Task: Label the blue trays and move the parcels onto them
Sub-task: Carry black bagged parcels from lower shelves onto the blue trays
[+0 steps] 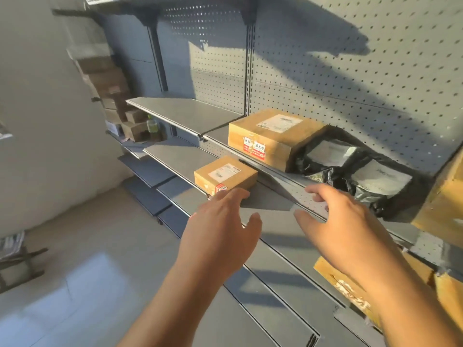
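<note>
A small cardboard parcel (225,175) with a white label lies on the middle blue-grey shelf tray (175,156). My left hand (220,229) reaches toward it with fingers straight, fingertips just short of its near corner. My right hand (343,226) hovers to the right, fingers spread and empty, over the front edge of the upper shelf tray (185,113). On that upper tray stand a larger cardboard box (273,136) and two black plastic mailer bags (355,169) with white labels.
Yellow-brown cartons (443,204) crowd the right edge, and another carton (335,279) lies below my right forearm. A pegboard wall (350,71) backs the shelves. Stacked brown boxes (112,91) and a green bottle (152,125) stand at the far left end. Lower shelf trays step outward beneath.
</note>
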`<move>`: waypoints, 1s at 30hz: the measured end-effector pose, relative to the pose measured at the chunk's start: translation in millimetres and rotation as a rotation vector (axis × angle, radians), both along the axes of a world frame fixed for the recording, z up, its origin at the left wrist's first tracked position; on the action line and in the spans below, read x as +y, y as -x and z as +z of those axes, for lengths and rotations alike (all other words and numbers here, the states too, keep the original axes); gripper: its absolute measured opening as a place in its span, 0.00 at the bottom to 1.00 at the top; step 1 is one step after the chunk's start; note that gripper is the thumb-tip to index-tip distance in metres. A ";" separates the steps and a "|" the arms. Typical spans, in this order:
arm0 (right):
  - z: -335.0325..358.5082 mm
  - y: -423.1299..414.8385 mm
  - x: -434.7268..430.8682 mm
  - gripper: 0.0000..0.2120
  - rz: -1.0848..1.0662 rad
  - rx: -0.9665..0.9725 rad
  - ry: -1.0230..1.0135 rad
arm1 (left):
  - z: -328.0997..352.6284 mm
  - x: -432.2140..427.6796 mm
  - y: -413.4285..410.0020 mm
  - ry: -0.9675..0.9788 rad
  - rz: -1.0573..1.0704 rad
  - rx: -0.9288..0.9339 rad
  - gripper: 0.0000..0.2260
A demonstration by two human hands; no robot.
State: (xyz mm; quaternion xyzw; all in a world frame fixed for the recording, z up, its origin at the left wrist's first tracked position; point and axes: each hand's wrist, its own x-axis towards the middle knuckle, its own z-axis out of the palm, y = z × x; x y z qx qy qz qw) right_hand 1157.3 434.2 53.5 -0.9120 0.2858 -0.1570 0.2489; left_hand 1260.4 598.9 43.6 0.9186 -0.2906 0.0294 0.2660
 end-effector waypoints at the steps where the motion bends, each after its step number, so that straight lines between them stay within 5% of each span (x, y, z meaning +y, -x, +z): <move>1: 0.5 -3.2 -7.5 0.20 -0.032 0.001 0.003 | 0.2 -10.5 -6.9 -0.004 -0.031 -0.004 0.21; 18: -4.1 -57.0 -164.7 0.29 -0.433 0.095 0.028 | 8.9 -210.4 -82.2 -0.053 -0.368 -0.081 0.22; 30: -33.4 -96.7 -209.8 0.34 -0.708 0.286 -0.006 | -15.6 -310.0 -129.1 -0.385 -0.600 -0.035 0.27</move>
